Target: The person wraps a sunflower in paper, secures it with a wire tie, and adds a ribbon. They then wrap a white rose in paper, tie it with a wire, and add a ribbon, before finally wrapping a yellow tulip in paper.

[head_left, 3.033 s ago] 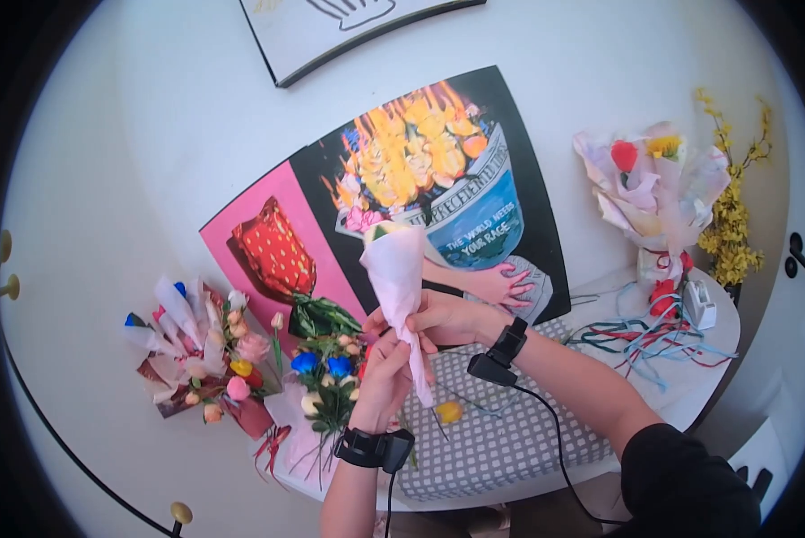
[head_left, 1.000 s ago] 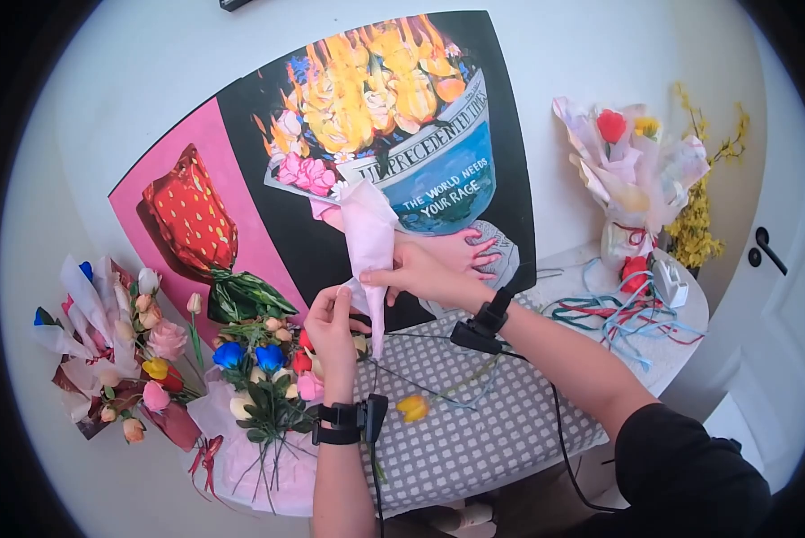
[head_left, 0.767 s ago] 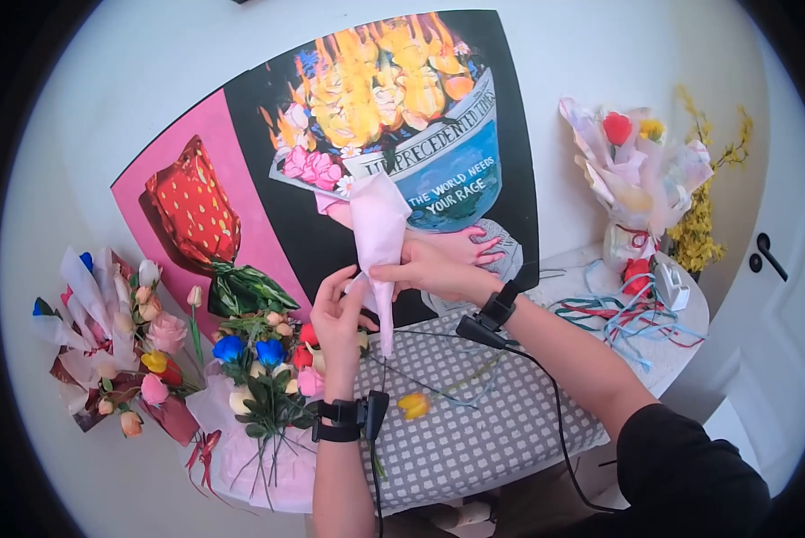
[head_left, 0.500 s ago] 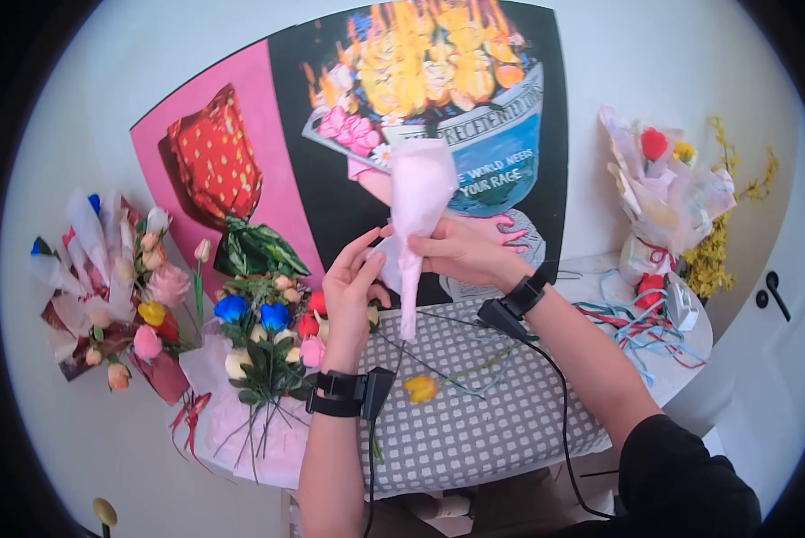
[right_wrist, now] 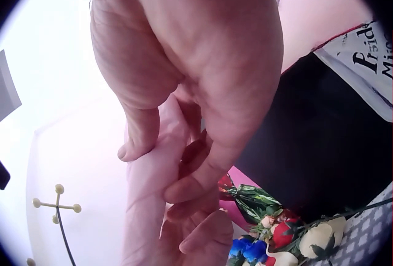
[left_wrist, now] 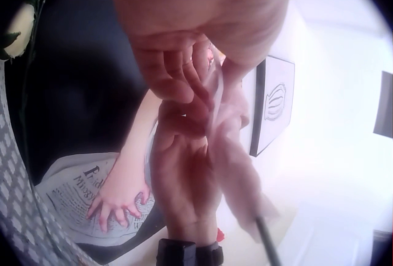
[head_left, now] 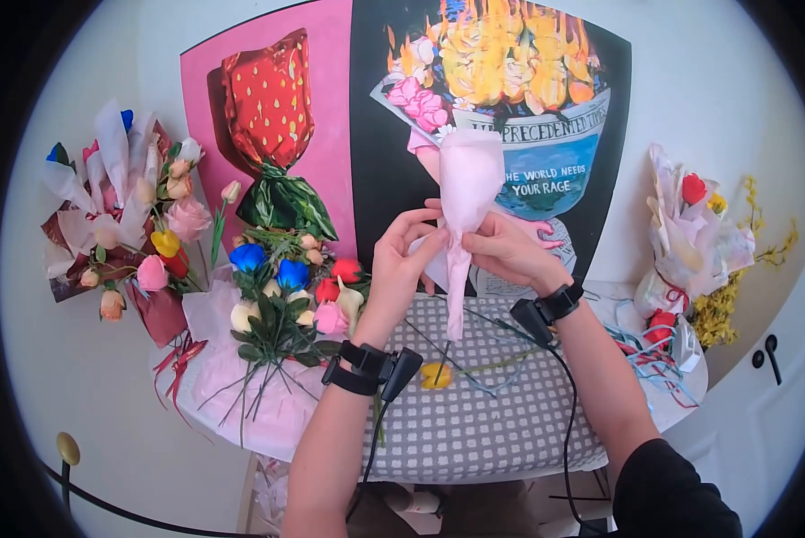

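Note:
A pale pink wrapping paper cone [head_left: 471, 184] stands upright between the two hands, over the table. A dark stem [head_left: 445, 359] pokes out of its narrow lower end. My right hand [head_left: 521, 251] grips the cone's gathered neck, thumb in front and fingers behind. On the other side my left hand [head_left: 410, 260] pinches a loose side edge of the same paper. In the left wrist view that edge of the wrapping paper [left_wrist: 216, 97] runs between thumb and fingers. The right wrist view has the right thumb [right_wrist: 142, 134] lying along the paper. Whatever the cone wraps is hidden.
A yellow tulip [head_left: 436, 375] lies on the checked cloth [head_left: 501, 421] below. Blue roses [head_left: 292, 273] and other loose flowers lie left. Wrapped bouquets stand at the far left [head_left: 107, 193] and right [head_left: 689, 233]. Tangled ribbons [head_left: 653, 354] lie right. Painted panels [head_left: 380, 108] stand behind.
The head view has turned. Three seconds ago both hands held the cone's neck, with some green and yellow showing at its top; the left hand now holds the side edge instead.

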Tool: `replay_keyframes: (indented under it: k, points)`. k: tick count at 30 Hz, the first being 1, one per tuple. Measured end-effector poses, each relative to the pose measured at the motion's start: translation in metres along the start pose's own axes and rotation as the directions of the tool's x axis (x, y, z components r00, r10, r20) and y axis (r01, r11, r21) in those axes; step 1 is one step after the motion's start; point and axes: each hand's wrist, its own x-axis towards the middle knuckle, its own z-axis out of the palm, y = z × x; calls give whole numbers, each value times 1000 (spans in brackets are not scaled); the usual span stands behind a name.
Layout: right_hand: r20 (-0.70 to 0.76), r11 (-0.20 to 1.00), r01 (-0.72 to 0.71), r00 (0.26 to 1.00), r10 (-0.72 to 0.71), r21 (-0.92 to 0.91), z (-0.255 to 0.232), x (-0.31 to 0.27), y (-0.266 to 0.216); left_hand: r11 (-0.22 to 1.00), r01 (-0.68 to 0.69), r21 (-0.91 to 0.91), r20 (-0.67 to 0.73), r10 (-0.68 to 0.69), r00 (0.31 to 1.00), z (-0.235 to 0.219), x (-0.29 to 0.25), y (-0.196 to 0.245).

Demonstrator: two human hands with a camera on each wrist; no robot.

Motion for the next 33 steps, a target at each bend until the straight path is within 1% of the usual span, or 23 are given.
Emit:
replay_keyframes:
  k: [2, 4, 5, 6, 8, 9, 10, 11, 12, 13, 14, 15, 16, 17, 18, 20, 23, 25, 29, 32, 33]
  points:
    - [17, 1000, 6, 1000, -6, -3, 2, -1, -3, 1000, 8, -11, -2, -8, 1000, 0, 1, -1]
    - [38, 1000, 4, 999, -5, 12, 1, -1, -3, 993, 50, -106, 21, -48, 999, 0, 1, -3]
    - [57, 1000, 8, 998, -10, 28, 1, -1, -3, 993, 50, -110, 14, -49, 999, -1, 1, -4]
    - [61, 1000, 3, 998, -5, 27, 1, 0, -3, 994, 51, -98, 17, -50, 999, -2, 2, -5]
    - [8, 1000, -19, 1000, 19, 1, 1, 0, -4, 995, 51, -85, 19, -50, 999, -4, 2, -7]
    - [9, 1000, -19, 1000, 19, 0, 2, 1, -3, 999, 30, -39, 0, -30, 1000, -5, 2, -7]
    - [-22, 999, -29, 999, 28, -35, 2, 2, -1, 1000, 10, 8, -17, -10, 1000, -6, 3, -8]
    - [-54, 997, -40, 998, 36, -70, 3, 4, 0, 1000, 9, 8, -17, -9, 1000, -7, 3, -10]
    - [-54, 997, -39, 998, 36, -70, 5, 5, 0, 997, -12, 75, -36, 15, 999, -7, 4, -12]
    - [-73, 984, -30, 997, 17, -177, 7, 6, 0, 989, -31, 142, -51, 39, 998, -6, 3, -12]
    - [-93, 959, -24, 996, -3, -283, 9, 5, -2, 990, -30, 140, -47, 37, 998, -4, 3, -12]
    - [-98, 959, -23, 995, -5, -283, 13, 4, -5, 980, -53, 192, -54, 65, 996, -3, 2, -13]
    - [-118, 937, -26, 993, -16, -347, 17, 4, -9, 966, -76, 246, -60, 94, 994, -1, 1, -11]
    - [-136, 912, -30, 990, -29, -409, 19, 4, -11, 966, -76, 246, -57, 93, 994, 0, 1, -11]
    - [-138, 912, -28, 990, -32, -409, 18, 4, -10, 966, -82, 245, -75, 103, 992, 0, 1, -10]
    - [-214, 900, -61, 976, -36, -432, 15, 6, -7, 965, -91, 245, -90, 117, 989, 0, 1, -9]
    - [-250, 893, -40, 965, -83, -448, 15, 6, -2, 958, -101, 270, -106, 134, 985, -3, 3, -16]
    - [-271, 893, -48, 959, -85, -447, 18, 5, -4, 937, -142, 318, -141, 195, 971, -5, 5, -19]
    - [-317, 903, -54, 944, -93, -426, 20, 5, -5, 942, -118, 314, -151, 172, 973, -6, 4, -17]
    - [-321, 892, -48, 941, -111, -449, 16, 5, -2, 940, -126, 317, -145, 179, 973, -6, 5, -22]
    - [-328, 893, -49, 938, -113, -448, 15, 5, -1, 935, -150, 321, -137, 203, 970, -6, 6, -26]
